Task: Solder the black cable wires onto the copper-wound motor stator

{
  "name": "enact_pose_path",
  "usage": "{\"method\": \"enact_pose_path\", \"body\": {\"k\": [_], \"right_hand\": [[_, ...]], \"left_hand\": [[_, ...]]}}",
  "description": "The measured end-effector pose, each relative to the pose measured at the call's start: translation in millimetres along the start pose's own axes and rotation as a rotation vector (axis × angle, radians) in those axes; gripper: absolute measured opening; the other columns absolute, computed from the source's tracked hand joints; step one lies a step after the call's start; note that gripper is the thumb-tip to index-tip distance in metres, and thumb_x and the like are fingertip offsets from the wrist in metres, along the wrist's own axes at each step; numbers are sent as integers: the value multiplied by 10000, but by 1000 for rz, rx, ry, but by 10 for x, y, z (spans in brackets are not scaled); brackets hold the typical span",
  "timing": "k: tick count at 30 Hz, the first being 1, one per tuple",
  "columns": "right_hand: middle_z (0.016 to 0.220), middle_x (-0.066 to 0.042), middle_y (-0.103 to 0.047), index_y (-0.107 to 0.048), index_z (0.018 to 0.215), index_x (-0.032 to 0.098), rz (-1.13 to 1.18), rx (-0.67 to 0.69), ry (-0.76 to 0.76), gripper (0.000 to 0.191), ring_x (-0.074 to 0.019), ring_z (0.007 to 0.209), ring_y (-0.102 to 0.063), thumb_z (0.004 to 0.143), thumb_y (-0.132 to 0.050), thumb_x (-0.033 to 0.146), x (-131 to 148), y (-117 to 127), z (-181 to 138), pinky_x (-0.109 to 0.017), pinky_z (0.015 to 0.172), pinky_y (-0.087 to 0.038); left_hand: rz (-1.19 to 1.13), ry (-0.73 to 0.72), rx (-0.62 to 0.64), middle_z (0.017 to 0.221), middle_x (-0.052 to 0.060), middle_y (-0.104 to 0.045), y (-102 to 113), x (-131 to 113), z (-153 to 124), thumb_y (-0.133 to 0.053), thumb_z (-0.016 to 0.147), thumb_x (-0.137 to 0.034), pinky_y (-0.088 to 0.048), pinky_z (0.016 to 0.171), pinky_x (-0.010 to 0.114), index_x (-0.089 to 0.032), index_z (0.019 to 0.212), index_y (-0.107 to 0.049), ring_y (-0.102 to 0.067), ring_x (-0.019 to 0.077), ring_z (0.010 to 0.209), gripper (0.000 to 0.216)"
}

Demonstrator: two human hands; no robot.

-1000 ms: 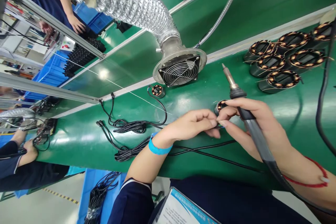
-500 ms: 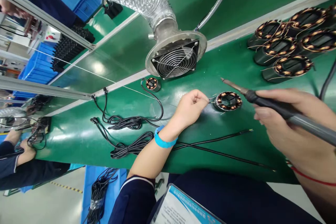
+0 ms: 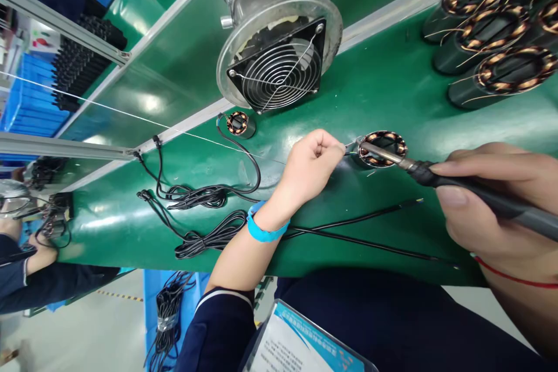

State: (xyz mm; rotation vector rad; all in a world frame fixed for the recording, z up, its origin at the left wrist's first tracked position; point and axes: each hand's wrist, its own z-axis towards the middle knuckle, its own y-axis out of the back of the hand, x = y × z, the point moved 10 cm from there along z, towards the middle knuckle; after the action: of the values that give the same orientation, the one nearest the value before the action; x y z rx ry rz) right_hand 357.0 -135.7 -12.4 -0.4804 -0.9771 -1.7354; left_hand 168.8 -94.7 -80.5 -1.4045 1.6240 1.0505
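A motor stator (image 3: 403, 148) with copper windings stands upright on the green bench in front of me. My left hand (image 3: 314, 164) is closed in a pinch on thin wires (image 3: 350, 150) at the stator's left rim. Inside the fingers, the wires are hidden. My right hand (image 3: 492, 197) grips a soldering iron (image 3: 475, 186) by its dark handle. The iron's metal tip lies over the stator's left rim, close to the wires; whether it touches them I cannot tell. A thin pale strand (image 3: 196, 136) runs from the upper left toward my left hand.
A fume-extractor fan (image 3: 281, 75) hangs above the bench. Several stators (image 3: 492, 29) stand at the upper right, and a small one (image 3: 240, 124) sits left with a cable. Coiled black cables (image 3: 209, 235) lie nearby. A co-worker's hand (image 3: 41, 253) is at far left.
The soldering iron has moved left and down, so its tip is now at the stator's rim. My left hand keeps its pinch. The whole view has shifted slightly nearer.
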Motion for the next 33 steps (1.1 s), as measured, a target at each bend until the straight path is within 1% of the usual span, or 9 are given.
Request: {"method": "enact_pose_path", "body": {"k": [4, 10, 13, 20, 24, 26, 29, 31, 33], "right_hand": [[776, -39, -657, -662, 976, 218, 16, 49, -12, 84, -121, 600, -577, 924, -643, 281, -10, -46, -13, -280, 524, -409], [755, -33, -653, -670, 973, 230, -25, -5, 41, 79, -125, 570, -549, 906, -651, 267, 40, 9, 18, -288, 497, -379], [737, -31, -652, -674, 966, 241, -20, -3, 19, 81, -128, 543, -532, 894, -653, 272, 24, 5, 25, -297, 486, -373], [772, -42, -674, -678, 981, 232, -5, 20, 8, 99, -125, 571, -564, 893, -648, 267, 4, -45, -9, -289, 516, -424], [748, -38, -656, -673, 970, 235, 4, -5, 11, 100, -141, 589, -578, 877, -667, 272, -18, 1, 8, -304, 540, -458], [758, -34, -651, -662, 992, 248, -23, 37, 28, 140, -159, 608, -581, 856, -695, 253, 7, -9, 40, -323, 557, -474], [854, -61, -682, -654, 1093, 253, -107, 134, 13, 213, -191, 708, -607, 884, -688, 232, 50, -65, 99, -357, 640, -511], [981, -80, -712, -660, 1179, 247, -165, 156, -20, 254, -201, 810, -640, 925, -669, 234, 80, -73, 140, -368, 729, -534], [1118, -71, -719, -657, 1269, 260, -187, 159, -57, 316, -204, 924, -679, 953, -671, 265, 115, -71, 179, -363, 811, -550]], "left_hand": [[-13, -5, -4, 541, -78, -448, -2, -6, -5, -580, 836, -76, -265, 502, 216, -177, 645, -492, -366, 48, 507, 233], [-7, 9, -5, 540, -80, -431, -7, -4, -5, -584, 851, -84, -275, 507, 213, -182, 644, -473, -361, 44, 500, 254], [-2, 3, -6, 547, -76, -435, -11, -10, 0, -586, 856, -94, -284, 516, 212, -180, 642, -469, -370, 48, 512, 258], [-15, 12, 0, 535, -83, -422, -24, 10, 9, -575, 859, -97, -280, 517, 206, -181, 650, -472, -358, 49, 507, 248], [-12, 2, -4, 540, -80, -426, -18, -6, 9, -577, 862, -92, -294, 524, 211, -184, 644, -476, -364, 52, 506, 258], [-14, -4, -4, 550, -78, -440, -17, -15, 7, -577, 861, -88, -312, 537, 209, -182, 644, -482, -375, 54, 516, 255], [-17, -11, -6, 558, -76, -455, -14, -21, 9, -580, 859, -85, -326, 542, 205, -179, 644, -487, -384, 51, 520, 253], [-21, -14, -12, 553, -78, -454, -9, -19, 15, -581, 856, -79, -327, 537, 201, -177, 643, -490, -384, 49, 516, 251], [-30, -20, -14, 544, -81, -452, -6, -16, 23, -583, 850, -73, -325, 533, 197, -176, 644, -497, -381, 47, 510, 245]]}}
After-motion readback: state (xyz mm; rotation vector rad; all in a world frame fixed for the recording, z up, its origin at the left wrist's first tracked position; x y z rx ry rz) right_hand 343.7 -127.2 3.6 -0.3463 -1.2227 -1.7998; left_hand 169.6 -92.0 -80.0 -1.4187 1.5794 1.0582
